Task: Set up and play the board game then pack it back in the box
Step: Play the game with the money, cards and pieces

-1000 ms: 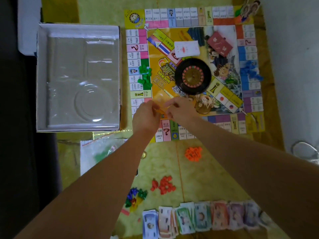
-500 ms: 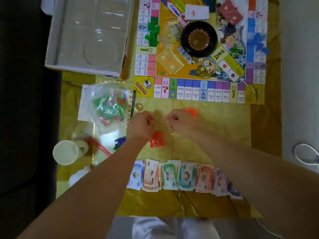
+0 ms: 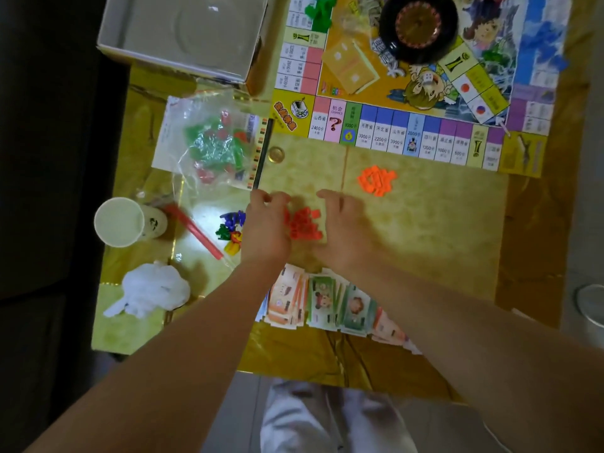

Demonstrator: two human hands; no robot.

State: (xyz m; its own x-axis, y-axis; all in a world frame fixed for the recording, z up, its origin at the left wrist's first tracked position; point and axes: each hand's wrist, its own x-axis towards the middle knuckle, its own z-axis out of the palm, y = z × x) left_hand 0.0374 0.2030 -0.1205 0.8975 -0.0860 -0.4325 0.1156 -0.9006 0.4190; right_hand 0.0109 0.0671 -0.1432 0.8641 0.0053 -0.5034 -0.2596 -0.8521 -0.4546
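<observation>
A pile of small red pieces lies on the yellow table between my two hands. My left hand touches the pile's left edge and my right hand sits just to its right. Both have loosely curled fingers and I see nothing gripped in either. A pile of orange pieces lies beyond my right hand. The game board fills the far side, with the black roulette wheel, a yellow card stack, and green pieces on it. The open box stands at the far left.
A row of play money lies under my forearms. To the left are coloured pawns, a plastic bag of green and red pieces, a paper cup, a red stick, crumpled tissue and a coin.
Both hands have come back from the board's near edge to the red pile on the table. The view has tilted down, so the board and box now sit at the top edge.
</observation>
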